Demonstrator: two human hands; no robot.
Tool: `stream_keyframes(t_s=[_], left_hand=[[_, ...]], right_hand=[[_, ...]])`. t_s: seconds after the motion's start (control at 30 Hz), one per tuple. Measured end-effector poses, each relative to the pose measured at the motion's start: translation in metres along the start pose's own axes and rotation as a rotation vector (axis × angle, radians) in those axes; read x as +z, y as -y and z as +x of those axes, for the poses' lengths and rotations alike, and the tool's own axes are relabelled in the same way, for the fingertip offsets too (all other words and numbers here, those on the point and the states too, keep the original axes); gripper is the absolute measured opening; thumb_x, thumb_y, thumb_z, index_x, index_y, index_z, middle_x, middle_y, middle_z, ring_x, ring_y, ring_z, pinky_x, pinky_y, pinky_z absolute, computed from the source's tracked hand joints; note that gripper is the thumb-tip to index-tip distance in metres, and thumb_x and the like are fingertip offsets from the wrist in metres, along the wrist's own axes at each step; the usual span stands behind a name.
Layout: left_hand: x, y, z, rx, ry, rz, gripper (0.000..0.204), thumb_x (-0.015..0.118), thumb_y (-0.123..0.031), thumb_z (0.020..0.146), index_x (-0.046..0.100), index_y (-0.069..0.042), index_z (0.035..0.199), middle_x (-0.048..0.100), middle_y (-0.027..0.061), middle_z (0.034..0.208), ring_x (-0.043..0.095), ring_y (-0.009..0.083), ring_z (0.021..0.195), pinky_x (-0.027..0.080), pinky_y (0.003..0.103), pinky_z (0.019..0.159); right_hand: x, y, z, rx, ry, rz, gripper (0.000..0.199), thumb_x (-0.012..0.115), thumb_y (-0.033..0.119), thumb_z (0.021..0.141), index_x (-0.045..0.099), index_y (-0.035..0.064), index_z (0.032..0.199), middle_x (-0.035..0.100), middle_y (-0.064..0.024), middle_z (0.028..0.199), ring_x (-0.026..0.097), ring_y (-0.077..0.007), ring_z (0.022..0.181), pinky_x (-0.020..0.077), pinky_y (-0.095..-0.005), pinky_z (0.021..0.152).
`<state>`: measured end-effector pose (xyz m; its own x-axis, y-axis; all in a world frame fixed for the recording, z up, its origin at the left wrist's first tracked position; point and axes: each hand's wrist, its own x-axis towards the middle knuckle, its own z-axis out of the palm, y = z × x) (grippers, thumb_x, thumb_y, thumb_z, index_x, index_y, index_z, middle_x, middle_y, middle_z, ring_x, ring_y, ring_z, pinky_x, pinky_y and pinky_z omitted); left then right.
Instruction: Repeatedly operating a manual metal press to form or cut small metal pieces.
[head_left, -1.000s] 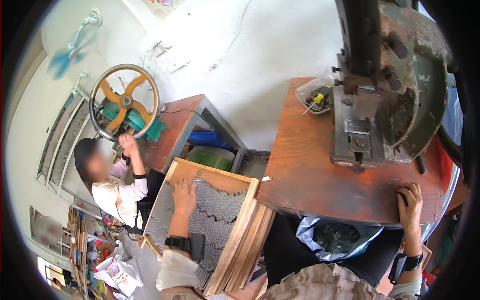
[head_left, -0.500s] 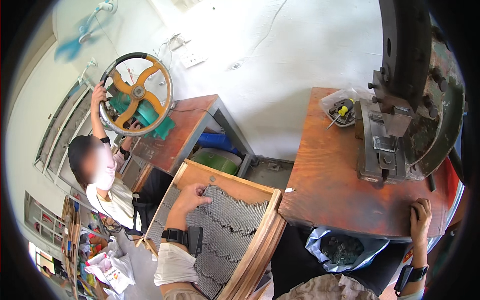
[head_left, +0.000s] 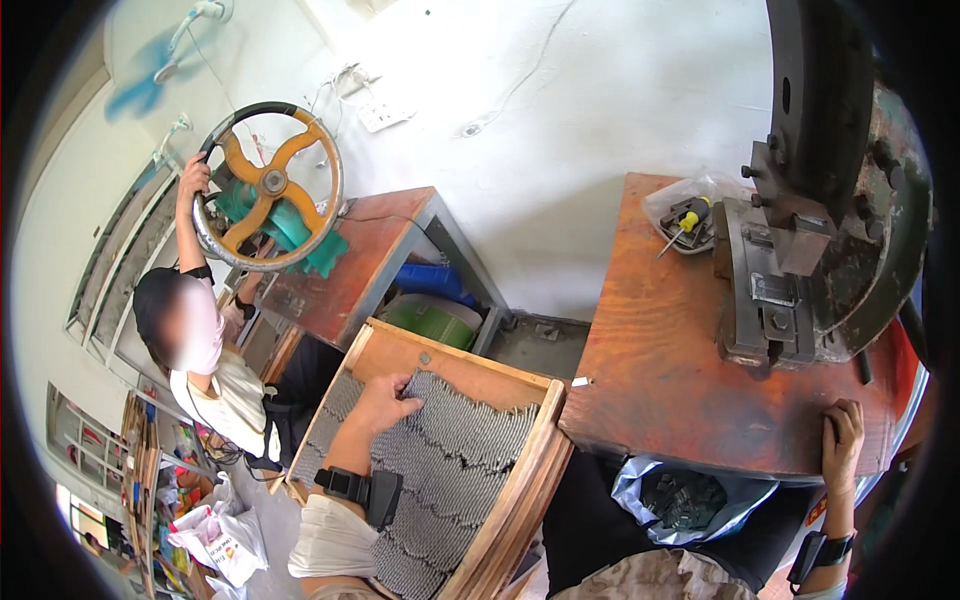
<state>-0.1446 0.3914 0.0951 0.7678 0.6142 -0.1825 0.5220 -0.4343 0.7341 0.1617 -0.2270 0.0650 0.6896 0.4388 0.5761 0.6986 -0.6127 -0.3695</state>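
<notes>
In the head view, a wooden worktop, scuffed and darkly stained, fills the right side of the room. A heavy metal machine with chipped green paint stands toward its right edge. Near the far edge, beside the machine, a dish in clear plastic bears a yellow-and-black screwdriver; a small white piece lies at the left edge. The right hand rests on the near edge by the right corner, its fingers loosely bent and its thumb apart. Below the near edge, a silvery bag holds dark pieces.

To the left, a wooden tray carries wavy rows of small grey metal pieces, its bottom bare along the far edge. The left hand is over the rows toward the far left corner, fingers bent and thumb apart; whether it pinches a piece, I cannot tell.

Beyond the tray, a co-worker grips the rim of a large orange-spoked wheel at a second bench. Behind is a white wall; a blue fan hangs at upper left, and white bags lie on the floor at lower left.
</notes>
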Motion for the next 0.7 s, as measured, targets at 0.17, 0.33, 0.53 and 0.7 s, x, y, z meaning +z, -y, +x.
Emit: stream_keyframes(t_s=[0.17, 0.33, 0.53, 0.7], left_hand=[[-0.003, -0.017, 0.001, 0.029, -0.049, 0.334, 0.057, 0.073, -0.019, 0.068, 0.058, 0.008, 0.116, 0.067, 0.0225, 0.098, 0.066, 0.0308, 0.087, 0.051, 0.034, 0.079], [-0.009, -0.018, 0.008, 0.052, -0.087, 0.387, 0.054, 0.074, -0.017, 0.066, 0.060, 0.007, 0.113, 0.067, 0.0237, 0.097, 0.066, 0.0320, 0.090, 0.051, 0.035, 0.081], [0.002, -0.014, 0.003, 0.051, -0.179, 0.414, 0.049, 0.077, -0.013, 0.065, 0.063, 0.008, 0.107, 0.067, 0.0226, 0.097, 0.067, 0.0296, 0.087, 0.051, 0.035, 0.079], [-0.010, -0.012, 0.017, -0.010, -0.195, 0.068, 0.045, 0.077, -0.009, 0.067, 0.064, 0.010, 0.105, 0.069, 0.0155, 0.096, 0.065, 0.0171, 0.083, 0.051, 0.029, 0.075]], right_hand=[[-0.001, 0.003, 0.002, -0.002, 0.008, 0.003, 0.011, 0.055, -0.006, 0.074, 0.056, -0.0056, 0.085, 0.053, -0.0176, 0.091, 0.052, -0.0347, 0.087, 0.0431, -0.0393, 0.078], [0.001, 0.005, 0.003, -0.001, 0.004, 0.004, 0.011, 0.056, -0.006, 0.074, 0.056, -0.0054, 0.084, 0.053, -0.0177, 0.090, 0.052, -0.0348, 0.086, 0.0432, -0.0391, 0.077], [-0.001, 0.007, 0.005, 0.000, -0.007, -0.002, 0.011, 0.057, -0.006, 0.073, 0.056, -0.0049, 0.084, 0.054, -0.0172, 0.090, 0.053, -0.0346, 0.087, 0.0433, -0.0397, 0.077], [-0.006, 0.006, 0.001, 0.019, -0.055, -0.046, 0.013, 0.061, -0.005, 0.070, 0.060, -0.0031, 0.083, 0.057, -0.0167, 0.088, 0.054, -0.0356, 0.086, 0.0448, -0.0418, 0.077]])
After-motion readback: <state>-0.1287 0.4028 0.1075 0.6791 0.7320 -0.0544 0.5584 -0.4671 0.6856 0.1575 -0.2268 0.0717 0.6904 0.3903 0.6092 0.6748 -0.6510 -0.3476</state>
